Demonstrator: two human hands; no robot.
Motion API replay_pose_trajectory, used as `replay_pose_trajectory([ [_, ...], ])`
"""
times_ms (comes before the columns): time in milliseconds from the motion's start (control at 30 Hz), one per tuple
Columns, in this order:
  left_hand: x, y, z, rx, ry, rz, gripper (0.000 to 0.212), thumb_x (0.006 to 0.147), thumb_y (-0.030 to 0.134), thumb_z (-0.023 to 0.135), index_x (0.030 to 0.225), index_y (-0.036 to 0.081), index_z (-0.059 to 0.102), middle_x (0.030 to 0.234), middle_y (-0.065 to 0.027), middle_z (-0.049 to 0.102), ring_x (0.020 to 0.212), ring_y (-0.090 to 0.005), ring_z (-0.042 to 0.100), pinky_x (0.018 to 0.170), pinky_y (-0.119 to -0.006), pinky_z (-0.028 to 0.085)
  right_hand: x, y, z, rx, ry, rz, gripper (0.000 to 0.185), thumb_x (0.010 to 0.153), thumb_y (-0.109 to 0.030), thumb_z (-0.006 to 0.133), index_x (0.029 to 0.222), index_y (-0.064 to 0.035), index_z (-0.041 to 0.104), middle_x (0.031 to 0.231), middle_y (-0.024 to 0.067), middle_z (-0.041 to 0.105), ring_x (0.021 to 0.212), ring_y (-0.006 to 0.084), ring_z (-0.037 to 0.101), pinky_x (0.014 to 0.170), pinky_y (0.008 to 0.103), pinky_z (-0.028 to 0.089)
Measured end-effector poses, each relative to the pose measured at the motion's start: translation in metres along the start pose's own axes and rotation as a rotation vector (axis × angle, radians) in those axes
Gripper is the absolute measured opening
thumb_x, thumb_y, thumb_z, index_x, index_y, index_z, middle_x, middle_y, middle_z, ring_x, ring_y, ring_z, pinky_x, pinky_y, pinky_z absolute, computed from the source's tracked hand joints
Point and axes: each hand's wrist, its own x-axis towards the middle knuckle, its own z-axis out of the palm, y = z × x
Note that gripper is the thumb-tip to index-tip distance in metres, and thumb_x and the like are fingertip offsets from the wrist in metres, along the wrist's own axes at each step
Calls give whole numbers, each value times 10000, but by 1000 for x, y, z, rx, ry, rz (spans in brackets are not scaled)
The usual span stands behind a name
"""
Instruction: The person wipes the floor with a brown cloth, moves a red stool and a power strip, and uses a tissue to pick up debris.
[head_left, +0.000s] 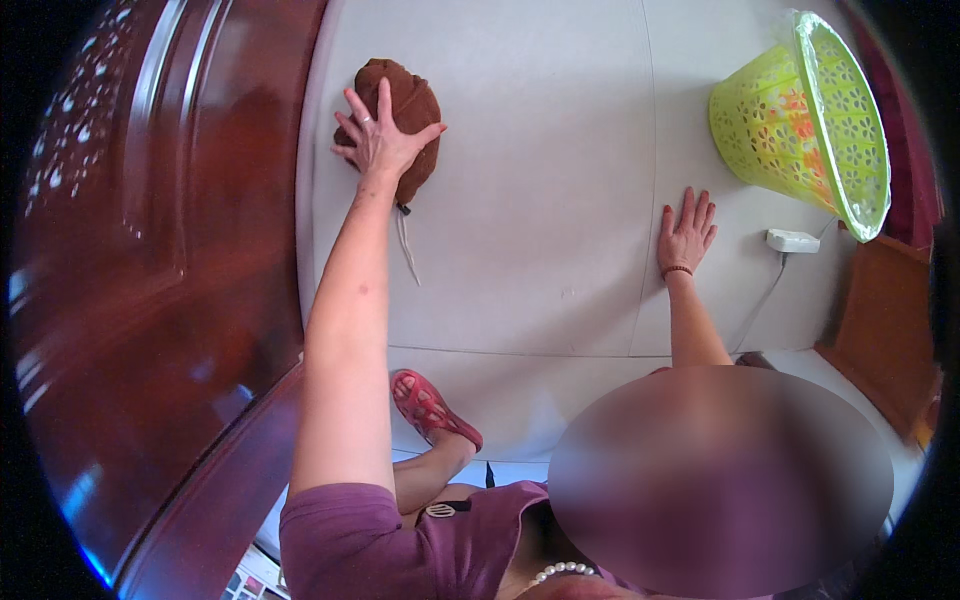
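My left hand (381, 142) lies palm down with its fingers spread over a brown fabric piece (421, 112), gathered like a pouch or a cap. The hand touches it from above without gripping it. A dark cord stopper (403, 210) sits at its near end, and a thin pale drawstring (409, 251) trails from there towards me. My right hand (684, 238), with a beaded bracelet at the wrist, rests flat on the pale grey covered surface (525, 187). Its fingers are slightly apart and nothing is in them.
A green plastic basket (739, 127) with flower-shaped holes and a clear film at its rim stands at the far right. Near it is a white power adapter (793, 241) with a cable. Dark red wood panelling (225, 150) borders the left. A red sandal (427, 405) shows below the front edge.
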Motion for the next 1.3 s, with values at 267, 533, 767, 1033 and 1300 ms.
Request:
replay_pose_trajectory([
  [267,39,-12,61,-152,378,279,531,617,321,645,1124,260,499,1230,-120,421,1136,-308,370,917,-555,239,-4,-5,-8,1,17,-32,536,823,-415,399,1298,-191,287,1388,58,172,1278,268,133,1020,453,88],
  [533,17,143,72,-224,42,1041,440,547,250,644,981,240,572,1131,-45,471,1073,-258,396,906,-490,254,-2,-3,-6,7,-15,-25,546,812,-405,424,1294,-181,297,1387,64,174,1280,266,127,1020,454,76],
  [767,-195,74,77,-286,-404,1412,397,551,289,618,942,249,566,1233,-58,420,1127,-316,382,920,-563,246,-3,-5,-10,12,5,-28,543,806,-401,435,1288,-188,306,1384,56,183,1279,258,136,1023,445,76],
  [1033,-203,49,64,-585,-186,1183,308,566,126,582,863,203,606,983,-75,540,838,-248,538,691,-386,442,2,-2,-18,33,10,-40,540,775,-374,514,1256,-186,357,1355,44,246,1252,254,199,1009,443,132],
  [1300,-92,-8,52,-188,225,563,546,545,184,706,1056,249,526,1157,-55,420,989,-251,438,784,-387,351,77,-51,-184,27,530,-683,662,624,-369,687,1186,-144,420,1285,17,337,1197,236,282,989,451,167],
])
